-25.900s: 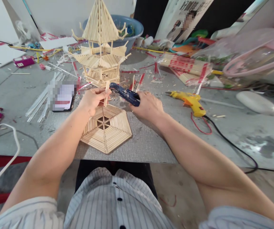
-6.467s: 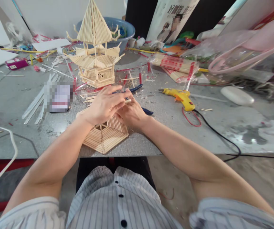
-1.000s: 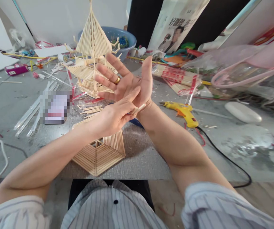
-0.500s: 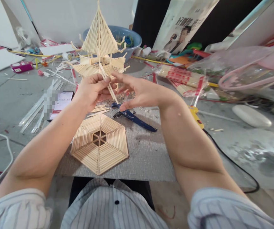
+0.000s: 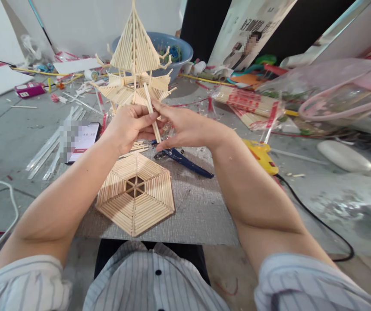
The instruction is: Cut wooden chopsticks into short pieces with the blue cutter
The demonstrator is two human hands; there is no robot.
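Left hand (image 5: 130, 126): thumb and fingers pinched on a slim bundle of wooden sticks (image 5: 148, 97), held tilted in the air beyond the hexagonal stick panel (image 5: 134, 209). Right hand (image 5: 185, 126): thumb and fingers parted, loosely curved about the bundle's near end; can't tell if touching. Sticks likely light, stiff, snappable if bent; mid-length pinch should suit. Panel: pale, ridged concentric rows, spoked central opening. Just beyond it, short loose sticks (image 5: 139, 147); beyond and right, blue-handled pliers (image 5: 190, 164); farther back, tiered pagoda model (image 5: 135, 56), similar pale wood.
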